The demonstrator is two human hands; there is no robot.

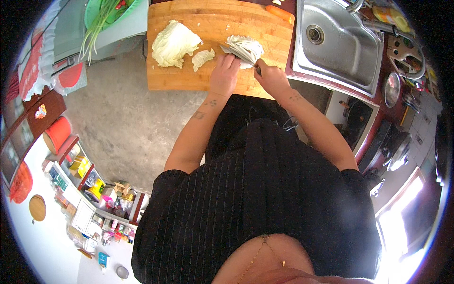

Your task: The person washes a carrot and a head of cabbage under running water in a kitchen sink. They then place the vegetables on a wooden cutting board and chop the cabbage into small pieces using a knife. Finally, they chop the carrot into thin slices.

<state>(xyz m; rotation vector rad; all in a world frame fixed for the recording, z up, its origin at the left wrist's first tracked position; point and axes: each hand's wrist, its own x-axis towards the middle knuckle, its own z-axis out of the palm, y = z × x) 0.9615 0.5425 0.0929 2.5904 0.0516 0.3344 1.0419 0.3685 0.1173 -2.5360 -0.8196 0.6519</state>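
Note:
A wooden cutting board [181, 80] lies before me. My right hand [273, 78] grips the dark handle of a kitchen knife [258, 71]. The blade reaches left, beside a pile of cut pale cabbage [250, 45], and is partly hidden. My left hand [225, 72] is at the near left side of the pile, its fingertips against the blade or cabbage; which one is unclear. Left of that hand lies a loose cabbage leaf piece [203, 59]. A larger cabbage chunk [173, 44] rests farther left on the board.
A carrot [279, 14] lies at the board's far right corner. Right of the board is a steel sink [340, 46] with a faucet [354, 6]. At the upper left, a green basket [106, 24] holds scallions [100, 26]. Concrete floor [131, 106] shows below the board's left side.

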